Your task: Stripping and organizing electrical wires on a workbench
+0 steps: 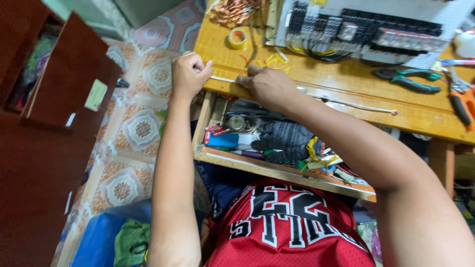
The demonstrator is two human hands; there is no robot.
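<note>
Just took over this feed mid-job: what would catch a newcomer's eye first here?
Both hands meet at the near edge of the wooden bench: the left hand and right hand grip a thin white cable that runs off to the right. Behind them lies a grey panel of wired terminal blocks, with green-handled pliers beside it. Below, an open drawer is crammed with oddments.

— Where does the view sit?
— On the person's head, tilted steeply down past the chest and both forearms, close in.
— Facing which way?
— Forward across the wooden counter, with the tiled floor at the left. It's the only view.
</note>
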